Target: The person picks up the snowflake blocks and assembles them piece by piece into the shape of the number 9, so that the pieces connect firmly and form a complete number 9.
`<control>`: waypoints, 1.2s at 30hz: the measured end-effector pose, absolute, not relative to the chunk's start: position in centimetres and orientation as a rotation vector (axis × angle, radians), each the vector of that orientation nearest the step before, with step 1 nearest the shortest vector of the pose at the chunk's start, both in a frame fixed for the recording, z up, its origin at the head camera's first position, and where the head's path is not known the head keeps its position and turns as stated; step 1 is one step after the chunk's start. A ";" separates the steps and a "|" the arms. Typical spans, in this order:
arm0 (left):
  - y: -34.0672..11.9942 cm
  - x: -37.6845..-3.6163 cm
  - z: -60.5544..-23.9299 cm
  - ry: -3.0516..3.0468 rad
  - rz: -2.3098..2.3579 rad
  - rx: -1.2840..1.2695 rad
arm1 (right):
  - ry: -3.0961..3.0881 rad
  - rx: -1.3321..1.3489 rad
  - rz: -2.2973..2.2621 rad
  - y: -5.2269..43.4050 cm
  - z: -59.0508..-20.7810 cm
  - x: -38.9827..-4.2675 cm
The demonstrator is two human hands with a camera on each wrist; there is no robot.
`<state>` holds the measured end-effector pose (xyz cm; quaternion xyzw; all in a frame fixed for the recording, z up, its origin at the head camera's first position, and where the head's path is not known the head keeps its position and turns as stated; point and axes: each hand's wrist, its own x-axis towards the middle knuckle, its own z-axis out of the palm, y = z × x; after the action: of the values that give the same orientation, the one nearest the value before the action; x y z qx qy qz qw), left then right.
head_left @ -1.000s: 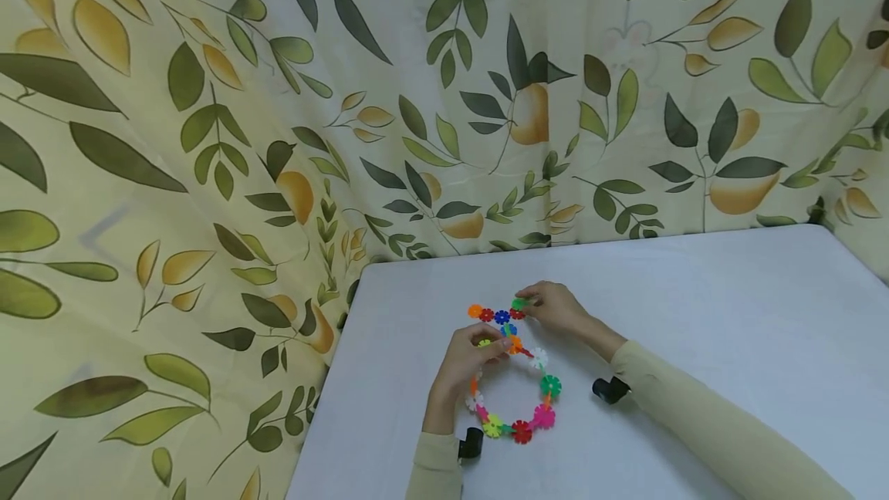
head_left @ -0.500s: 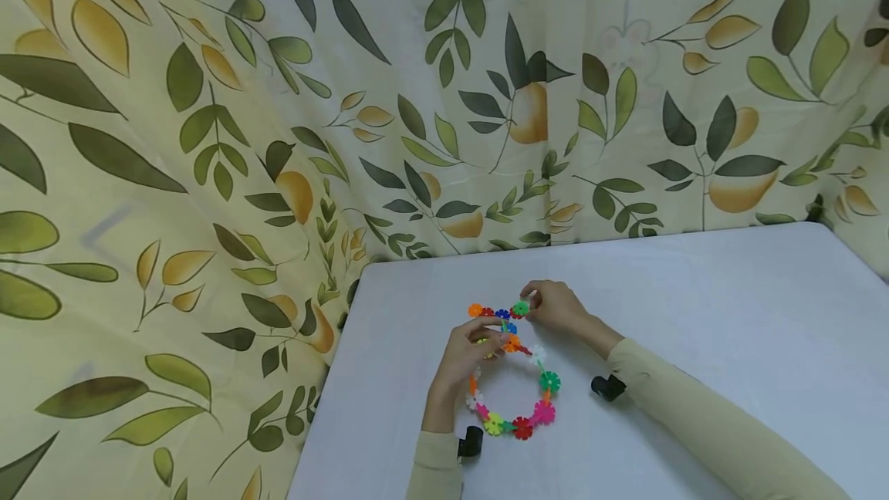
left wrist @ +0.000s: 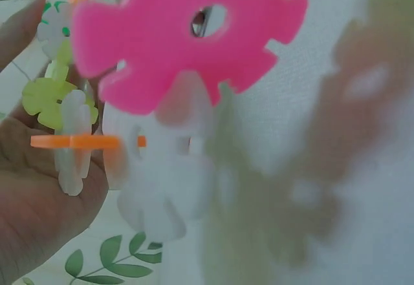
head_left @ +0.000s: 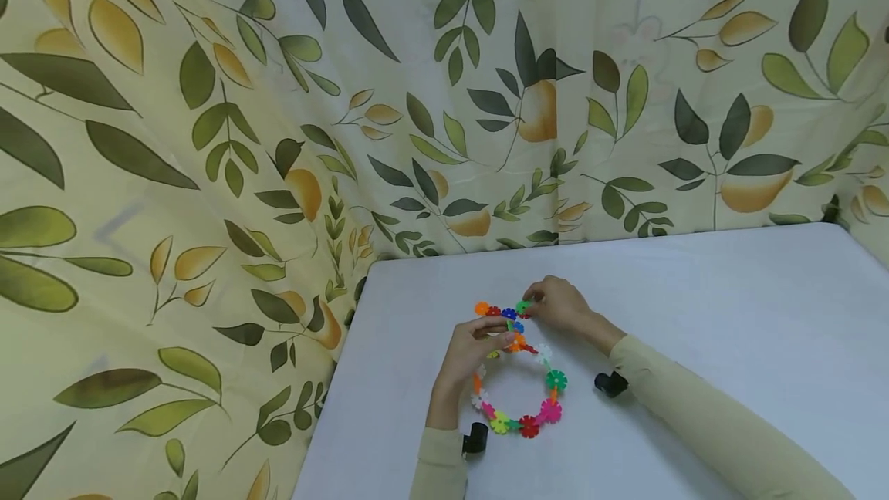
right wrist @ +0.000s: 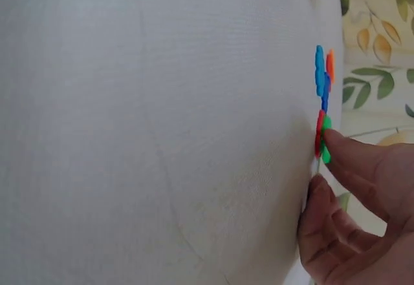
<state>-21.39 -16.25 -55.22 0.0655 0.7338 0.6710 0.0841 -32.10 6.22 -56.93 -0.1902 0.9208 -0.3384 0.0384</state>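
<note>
Head cam gives the whole layout: leaf-print curtain (head_left: 278,137) behind and left, white table (head_left: 694,315) in front of it, and a ring of plastic snowflake discs (head_left: 517,384) lying near the table's left edge, w/ a short row of discs (head_left: 500,311) joined at the ring's far side. Wrist cams lose all that and show close detail instead.

Left wrist cam: pink disc (left wrist: 187,36) fills the top of frame, blurred; below it an orange disc (left wrist: 77,141) seen edge-on, slotted through a white disc (left wrist: 71,143), w/ a yellow-green disc (left wrist: 48,97) behind. Left hand (head_left: 472,349) grips the ring's far-left part, fingers curled around the discs there.

Right wrist cam: table cloth seen sideways, row of discs edge-on at its rim. Right hand (right wrist: 349,201) pinches the green disc (right wrist: 325,139) at the row's end, fingertip on it, red disc (right wrist: 319,133) right against it; blue disc (right wrist: 319,72) and another orange one further along the row.

Discs are flat, notched, many colours: green, red, pink, white, orange, blue.
</note>
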 end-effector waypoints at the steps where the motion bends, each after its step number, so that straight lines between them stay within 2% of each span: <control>1: -16.2 -21.5 -55.2 2.197 1.997 0.204 | 2.809 -0.565 -1.083 6.3 -57.0 -32.2; 5: -16.1 -21.6 -55.2 2.221 1.988 0.224 | 2.731 -0.506 -1.285 6.3 -56.9 -32.1; 16: -15.5 -21.6 -54.9 2.202 2.006 0.202 | 2.233 -0.583 -1.761 6.9 -53.6 -29.5; 22: -15.4 -21.5 -54.9 2.200 2.004 0.192 | 2.191 -0.615 -1.774 7.1 -52.1 -28.4; 36: -15.5 -21.6 -54.7 2.183 2.017 0.185 | 2.214 -0.709 -1.788 6.7 -51.3 -27.5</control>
<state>-21.57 -15.46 -54.75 0.0618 0.7305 0.6752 0.0818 -27.52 6.68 -51.32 -0.2405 0.7509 -0.6062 0.1041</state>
